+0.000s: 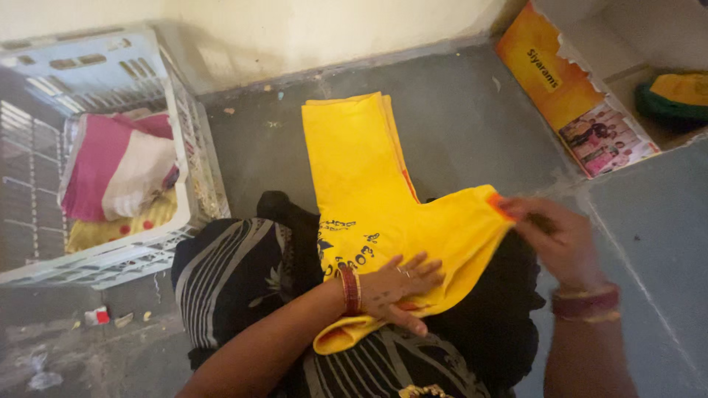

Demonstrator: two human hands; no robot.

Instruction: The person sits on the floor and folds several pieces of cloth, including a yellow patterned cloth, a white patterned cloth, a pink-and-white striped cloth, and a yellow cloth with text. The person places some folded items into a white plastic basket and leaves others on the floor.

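Yellow shirt (372,188) across lap, L hand (398,287) flat, fingers spread on it, R hand (557,236) pinching sleeve edge, white crate (184,147) nearby.

The yellow shirt (369,184) is soft, smooth cloth and not shiny. The white basket (184,133) is hard plastic with holes. The pink and white cloth (118,169) inside looks soft. The floor (457,118) is grey, rough and dull. The orange box (568,88) is shiny cardboard, torn at the edge.
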